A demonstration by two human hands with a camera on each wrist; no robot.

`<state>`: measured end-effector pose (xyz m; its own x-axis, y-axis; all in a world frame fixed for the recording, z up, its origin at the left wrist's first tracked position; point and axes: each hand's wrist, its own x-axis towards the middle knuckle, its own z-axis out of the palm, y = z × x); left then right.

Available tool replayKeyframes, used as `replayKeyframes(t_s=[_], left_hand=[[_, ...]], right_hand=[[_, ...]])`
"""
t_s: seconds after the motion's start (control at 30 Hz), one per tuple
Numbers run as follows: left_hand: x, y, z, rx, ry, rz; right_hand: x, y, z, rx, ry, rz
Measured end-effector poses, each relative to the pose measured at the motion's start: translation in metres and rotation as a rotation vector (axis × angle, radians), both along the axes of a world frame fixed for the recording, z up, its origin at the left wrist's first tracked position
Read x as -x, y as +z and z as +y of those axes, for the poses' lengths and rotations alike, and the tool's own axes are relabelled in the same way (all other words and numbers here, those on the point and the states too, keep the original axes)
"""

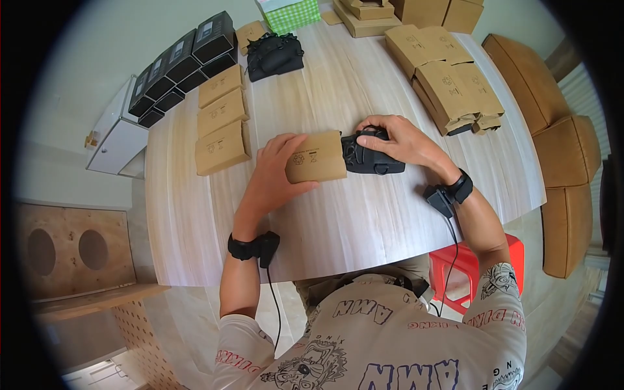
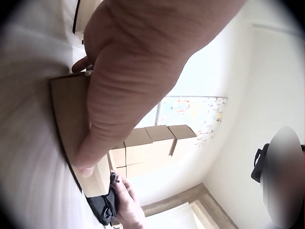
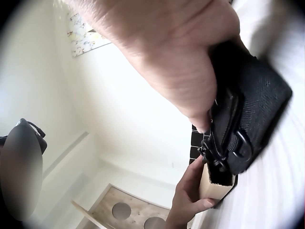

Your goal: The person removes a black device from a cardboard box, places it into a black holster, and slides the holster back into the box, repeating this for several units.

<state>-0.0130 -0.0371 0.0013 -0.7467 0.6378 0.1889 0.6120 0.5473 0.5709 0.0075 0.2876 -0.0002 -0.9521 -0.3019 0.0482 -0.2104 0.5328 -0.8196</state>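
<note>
My left hand (image 1: 273,172) grips a brown cardboard box (image 1: 318,157) lying on the table, with the thumb along its near side and the fingers round its far side. Printed symbols mark the top of the box. At its right end, my right hand (image 1: 404,140) holds a black fabric pouch (image 1: 378,164) from above. The pouch has straps and a black plastic hook (image 3: 244,148). In the right wrist view, the strap end of the pouch (image 3: 262,95) lies right at the box's open end (image 3: 221,179), whose inside looks dark.
Three cardboard boxes (image 1: 221,123) line the left, beside stacked black boxes (image 1: 179,62). A black bag (image 1: 275,55) sits farther back, near a green checked container (image 1: 291,16). Several cardboard boxes (image 1: 448,75) are piled at the right. A red stool (image 1: 513,260) stands below the near edge.
</note>
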Motion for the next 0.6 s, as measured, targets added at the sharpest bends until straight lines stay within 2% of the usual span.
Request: replayKeyframes(t_s=[0.07,0.13,0.27,0.47,0.53,0.57,0.6], left_hand=[[0.0000,-0.0017,0.0002,-0.003,0.006,0.010],[-0.0004,-0.0018,0.0010,0.000,0.006,0.019],[0.0000,0.0007,-0.0002,0.010,0.000,0.006],[-0.0015,0.0013,-0.0003,0.005,-0.007,0.004],[-0.0025,-0.0003,0.0006,-0.009,-0.011,-0.007],[-0.0028,-0.0010,0.0014,-0.023,-0.015,-0.018],[-0.0032,-0.0014,0.0020,-0.023,-0.016,-0.018]], right_hand=[[-0.0020,0.0012,-0.0030,0.033,-0.012,-0.039],[-0.0062,0.0025,-0.0076,-0.115,-0.011,0.117],[-0.0054,0.0034,-0.0082,-0.096,-0.024,0.098],[-0.0026,0.0020,-0.0027,-0.095,-0.006,0.030],[-0.0010,0.0012,-0.0010,0.054,0.019,-0.114],[-0.0031,0.0006,-0.0031,0.054,0.018,-0.114],[-0.0074,0.0003,-0.0076,-0.085,0.014,0.029]])
